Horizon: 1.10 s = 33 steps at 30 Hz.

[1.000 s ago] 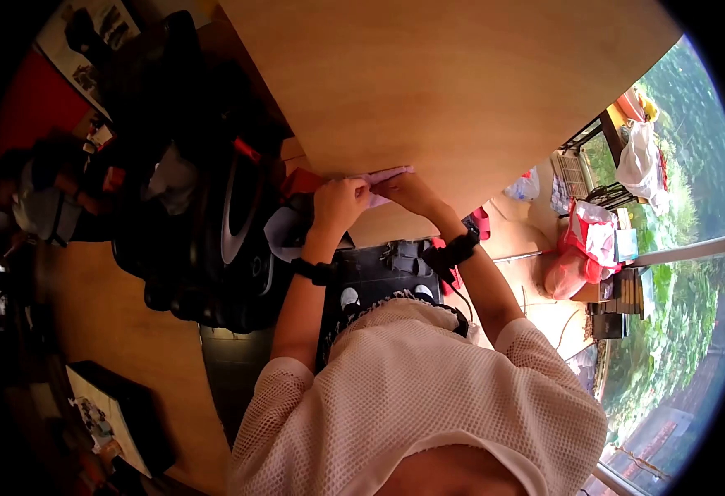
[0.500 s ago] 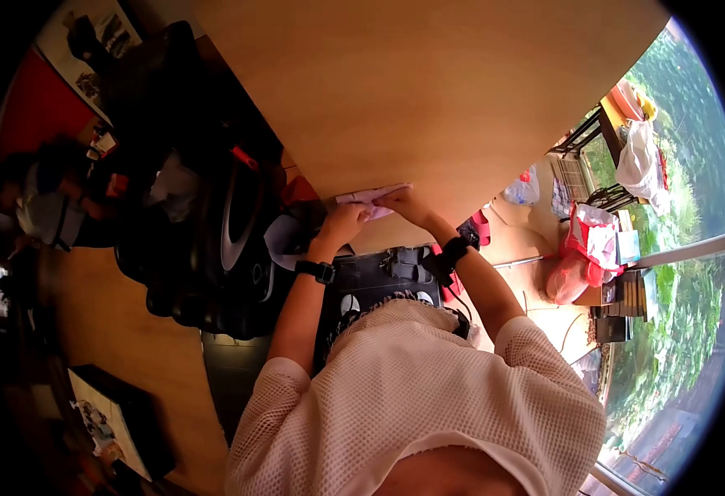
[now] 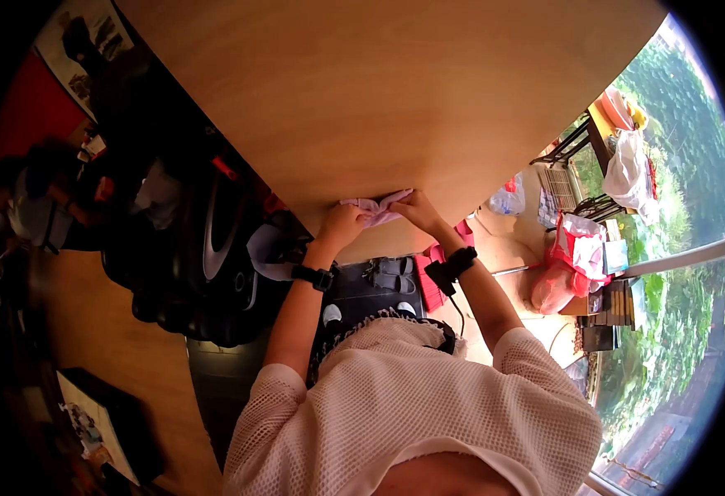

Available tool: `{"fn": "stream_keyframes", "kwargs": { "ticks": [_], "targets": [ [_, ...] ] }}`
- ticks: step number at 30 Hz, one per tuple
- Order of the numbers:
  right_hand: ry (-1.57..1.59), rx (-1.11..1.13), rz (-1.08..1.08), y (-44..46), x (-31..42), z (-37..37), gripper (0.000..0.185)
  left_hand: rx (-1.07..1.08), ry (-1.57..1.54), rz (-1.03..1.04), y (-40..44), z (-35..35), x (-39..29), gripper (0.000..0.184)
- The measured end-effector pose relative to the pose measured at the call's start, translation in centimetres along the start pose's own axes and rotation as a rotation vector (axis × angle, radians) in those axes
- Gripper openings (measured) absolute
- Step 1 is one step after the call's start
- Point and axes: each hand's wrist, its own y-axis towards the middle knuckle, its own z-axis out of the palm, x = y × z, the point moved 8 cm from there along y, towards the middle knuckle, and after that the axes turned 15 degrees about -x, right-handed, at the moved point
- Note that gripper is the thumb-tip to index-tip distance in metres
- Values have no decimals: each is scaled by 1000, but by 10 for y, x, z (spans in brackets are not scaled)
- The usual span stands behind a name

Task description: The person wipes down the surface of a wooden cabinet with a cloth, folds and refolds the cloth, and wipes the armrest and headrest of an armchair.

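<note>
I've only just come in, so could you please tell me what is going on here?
A person is handling a creased pale pink cloth near the close edge of a light wooden surface. The left hand grips it on one side and the right hand on the other, with the cloth bunched between them.

crumpled pink cloth [image 3: 375,207] partly hidden by bare fingers [image 3: 354,217], flat brown wooden board [image 3: 362,91] cut off at twelve o'clock
</note>
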Motion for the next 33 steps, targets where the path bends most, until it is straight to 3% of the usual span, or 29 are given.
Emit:
{"fn": "stream_keyframes", "kwargs": {
  "ticks": [4, 5, 6, 8, 15, 18, 19, 21, 24, 25, 26, 27, 30, 33],
  "targets": [
    [-47, -163, 81, -8, -42, 23, 16, 43, 88, -58, -16, 35, 36, 17],
    [-116, -205, -8, -1, -66, 30, 19, -123, 19, 117, -12, 31, 28, 15],
    [-68, -251, 12, 2, -62, 22, 20, -136, 55, 80, -7, 29, 27, 16],
    [33, -333, 74, -9, -38, 4, 22, -145, 127, -14, -8, 20, 14, 18],
    [-17, -442, -1, -20, 90, -93, 25, -391, -21, 127, 30, -9, -91, 14],
    [118, -458, -51, -24, 91, -118, 23, -352, -42, 59, 44, 9, -99, 17],
    [27, -502, -139, -25, 79, -123, 24, -299, 52, 62, 47, 21, -101, 17],
    [-101, -524, -106, -30, 39, -130, 25, -185, 235, 67, 49, 50, -102, 18],
    [-169, -545, 36, -39, -18, -132, 27, -60, 220, -5, 44, 115, -73, 18],
    [-154, -534, 105, -41, -39, -131, 28, -101, 147, 46, 44, 127, -69, 18],
    [-76, -535, 16, -41, -44, -133, 29, -138, 78, 111, 43, 136, -65, 18],
    [-62, -523, -31, -37, -37, -134, 29, -168, 7, 171, 42, 134, -76, 18],
    [-178, -564, -171, -44, -9, -159, 29, -157, 43, 50, 47, 127, -90, 17],
    [-261, -631, -215, -49, 28, -197, 28, -183, 184, 154, 70, 117, -138, 17]
  ]
}}
